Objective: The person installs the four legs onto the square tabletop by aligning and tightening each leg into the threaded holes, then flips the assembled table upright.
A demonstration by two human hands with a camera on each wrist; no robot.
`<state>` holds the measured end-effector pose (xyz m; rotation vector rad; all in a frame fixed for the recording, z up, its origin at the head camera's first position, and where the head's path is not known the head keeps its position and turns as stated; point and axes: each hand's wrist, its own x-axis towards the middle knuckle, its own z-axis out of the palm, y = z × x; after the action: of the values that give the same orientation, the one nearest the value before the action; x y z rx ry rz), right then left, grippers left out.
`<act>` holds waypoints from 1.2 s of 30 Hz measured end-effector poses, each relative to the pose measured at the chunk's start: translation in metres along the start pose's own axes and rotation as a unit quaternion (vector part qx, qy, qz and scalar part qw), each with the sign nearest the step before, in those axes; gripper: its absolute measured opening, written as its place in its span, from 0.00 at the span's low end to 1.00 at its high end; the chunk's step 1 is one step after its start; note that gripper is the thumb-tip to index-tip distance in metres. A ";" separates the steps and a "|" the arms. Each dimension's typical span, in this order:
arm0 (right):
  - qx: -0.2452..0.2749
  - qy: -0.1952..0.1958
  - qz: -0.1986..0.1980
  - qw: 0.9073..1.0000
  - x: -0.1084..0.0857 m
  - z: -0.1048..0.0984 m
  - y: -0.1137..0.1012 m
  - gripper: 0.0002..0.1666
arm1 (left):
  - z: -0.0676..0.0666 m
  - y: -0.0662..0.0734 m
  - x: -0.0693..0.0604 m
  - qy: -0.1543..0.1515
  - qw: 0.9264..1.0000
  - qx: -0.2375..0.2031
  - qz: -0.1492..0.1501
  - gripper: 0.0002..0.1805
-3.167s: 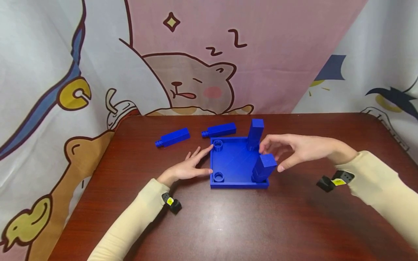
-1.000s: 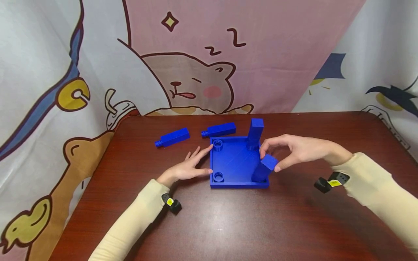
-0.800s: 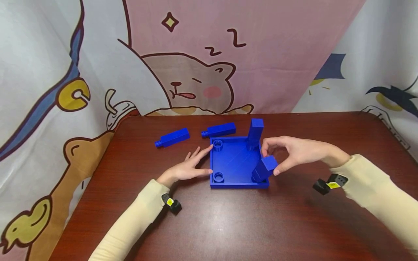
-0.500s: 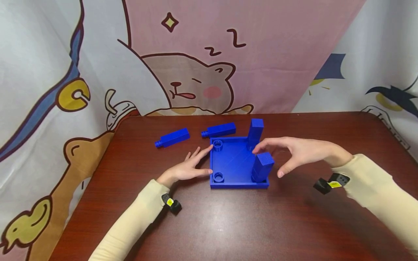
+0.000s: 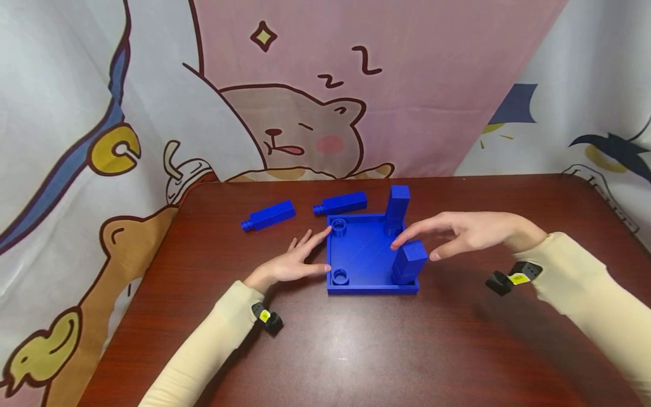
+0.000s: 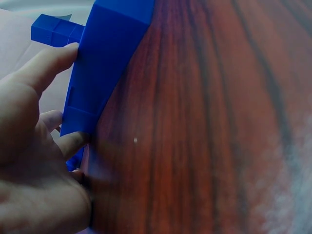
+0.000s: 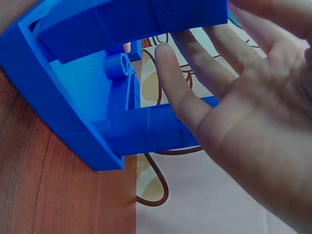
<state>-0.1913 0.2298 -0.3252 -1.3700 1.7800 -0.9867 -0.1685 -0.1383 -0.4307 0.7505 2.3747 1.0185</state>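
A square blue tray (image 5: 362, 257) with a low rim lies on the table. My left hand (image 5: 291, 265) touches its left side with extended thumb and fingers; the left wrist view shows the thumb tip against the tray's side (image 6: 105, 63). Two square blue posts rise from the tray's right corners: a far post (image 5: 398, 204) and a near post (image 5: 413, 260), which tilts slightly. My right hand (image 5: 470, 233) hovers around the near post, thumb to its right and fingers beyond it. In the right wrist view those fingers (image 7: 183, 92) are spread and loosely extended beside the near post (image 7: 131, 24).
Round sockets stand in the tray's far left corner (image 5: 338, 227) and near left corner (image 5: 340, 277). Behind the tray, one loose blue post (image 5: 342, 203) lies on the brown table (image 5: 341, 350); another loose post (image 5: 269, 215) lies farther left. A printed curtain (image 5: 407, 113) hangs behind.
My right hand has let go of the near post, its fingers straightening and reaching left. That post leans less to the right than a second ago. My left hand has stayed in place.
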 end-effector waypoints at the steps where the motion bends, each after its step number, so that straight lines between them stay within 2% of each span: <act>1: 0.002 0.002 0.002 1.000 0.000 0.000 0.001 0.29 | 0.000 0.000 0.000 -0.001 1.000 0.000 0.000 0.46; 6: 0.006 0.033 0.031 0.999 0.000 0.004 0.003 0.23 | 0.001 -0.001 0.000 0.001 1.000 -0.004 0.000 0.47; 11: -0.038 0.088 0.048 0.994 0.002 0.006 0.004 0.18 | 0.001 -0.001 0.000 0.004 1.000 -0.004 0.004 0.47; 17: -0.062 0.118 0.021 0.991 0.004 0.008 0.006 0.19 | 0.001 -0.001 0.000 0.004 1.000 -0.002 0.006 0.47; 19: -0.060 0.118 0.027 0.991 0.003 0.008 0.005 0.20 | 0.001 -0.001 0.000 0.002 1.000 -0.002 0.002 0.47; 23: -0.048 0.099 0.045 0.993 0.001 0.007 0.004 0.26 | 0.000 -0.001 0.000 -0.002 1.000 -0.002 -0.001 0.46; 27: -0.021 0.053 0.011 0.998 0.000 0.003 0.003 0.35 | 0.000 -0.001 0.001 -0.002 1.000 -0.001 -0.001 0.46; 30: -0.015 0.022 -0.012 1.000 -0.001 0.000 0.003 0.35 | 0.000 -0.001 0.001 -0.002 1.000 0.000 0.000 0.46; 36: -0.019 -0.006 -0.010 1.000 0.001 -0.004 0.003 0.30 | 0.000 0.001 0.001 -0.002 1.000 -0.002 -0.003 0.47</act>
<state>-0.1959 0.2304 -0.3262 -1.4169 1.7872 -0.9584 -0.1687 -0.1372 -0.4306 0.7440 2.3679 1.0190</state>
